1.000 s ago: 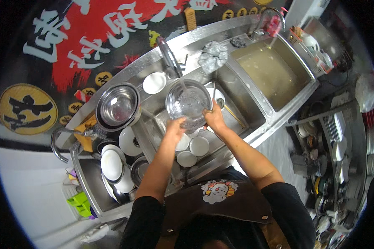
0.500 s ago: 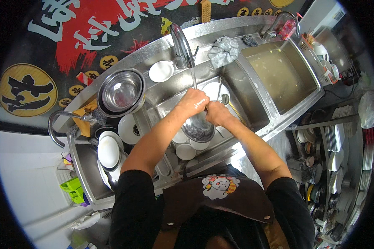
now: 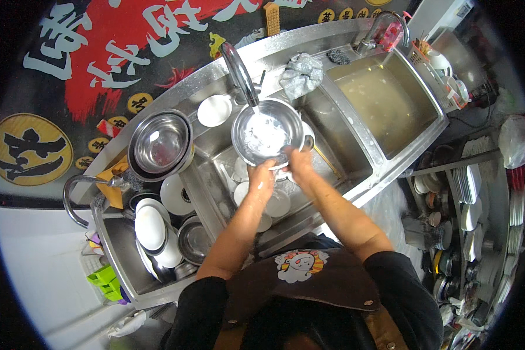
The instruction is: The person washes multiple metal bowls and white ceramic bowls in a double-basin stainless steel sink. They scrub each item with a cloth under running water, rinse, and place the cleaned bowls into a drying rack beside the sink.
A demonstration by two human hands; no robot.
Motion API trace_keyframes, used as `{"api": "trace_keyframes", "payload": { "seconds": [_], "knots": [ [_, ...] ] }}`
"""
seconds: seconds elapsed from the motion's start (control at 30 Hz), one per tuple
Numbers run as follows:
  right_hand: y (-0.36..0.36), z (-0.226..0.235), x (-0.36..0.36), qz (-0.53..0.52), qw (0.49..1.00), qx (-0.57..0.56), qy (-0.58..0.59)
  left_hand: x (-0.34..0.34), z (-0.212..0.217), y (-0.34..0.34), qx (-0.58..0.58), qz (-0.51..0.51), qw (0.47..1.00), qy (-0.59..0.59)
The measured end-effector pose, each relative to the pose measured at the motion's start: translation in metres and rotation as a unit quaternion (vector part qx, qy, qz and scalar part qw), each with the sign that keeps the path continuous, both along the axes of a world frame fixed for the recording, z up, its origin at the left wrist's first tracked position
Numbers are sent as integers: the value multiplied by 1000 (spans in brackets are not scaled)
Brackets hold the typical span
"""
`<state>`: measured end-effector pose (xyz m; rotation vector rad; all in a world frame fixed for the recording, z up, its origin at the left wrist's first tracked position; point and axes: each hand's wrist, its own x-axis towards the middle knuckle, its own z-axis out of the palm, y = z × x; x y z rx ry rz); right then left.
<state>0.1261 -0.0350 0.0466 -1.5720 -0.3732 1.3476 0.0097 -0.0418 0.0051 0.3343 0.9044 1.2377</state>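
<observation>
White characters [image 3: 67,38] on wall panel [image 3: 84,100], black-charactered yellow disc [image 3: 34,153]

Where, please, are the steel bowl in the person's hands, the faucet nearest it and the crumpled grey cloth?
Steel bowl [image 3: 267,132]: head view, on its inside.
Faucet [image 3: 240,73]: head view, on its spout's middle.
Grey cloth [image 3: 301,76]: head view, on its folds' middle.

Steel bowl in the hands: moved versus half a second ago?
Yes. The steel bowl has moved forward, judged against the middle faucet: it now sits closer to that faucet.

Hands [image 3: 262,177] [image 3: 299,163] close together, gripping, forearms [image 3: 233,238] [image 3: 339,213] (both bare) angled inward
</observation>
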Motion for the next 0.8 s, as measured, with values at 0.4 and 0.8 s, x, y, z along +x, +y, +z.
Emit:
{"api": "trace_keyframes", "payload": {
  "seconds": [0.4, 0.8],
  "knots": [
    [10, -111, -39, 10, 992, 32, 124, -11, 94, -8, 192, 0, 862, 468],
    [19, 63, 39, 298, 953, -24, -42, -65, -2, 2, -176, -129, 976, -7]
  ]
}}
